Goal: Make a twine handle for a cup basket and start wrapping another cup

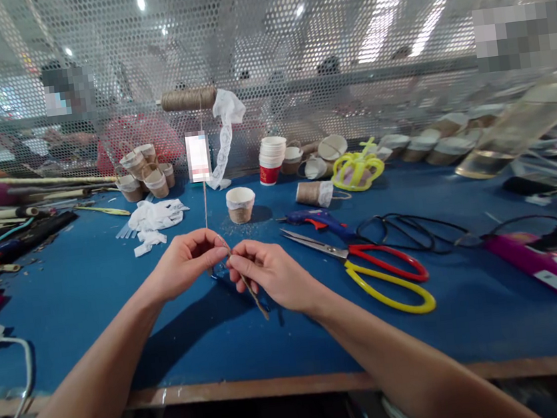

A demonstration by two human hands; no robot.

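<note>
Apparently partway through: left hand [187, 263] and right hand [270, 270] nearly meet, both pinching twine [256, 297] above the middle of the tabletop [210, 361], toward its near edge. A line seems to run up to the spool [188, 100] beyond the far edge, so likely uncut; knotted or twisted at the fingertips, can't tell. Upright cup [241, 213] just past the hands: brown wrap and lace on, no loop visible. Tipped cup [310, 194] farther right has a loop, looks finished. Covered cups [156, 182] sit toward the far left corner. Paper cups [272, 149], stacked near the far edge, look unwrapped. Scissors [334, 246] and glue gun [319, 216] lie unheld, rightward.
</note>
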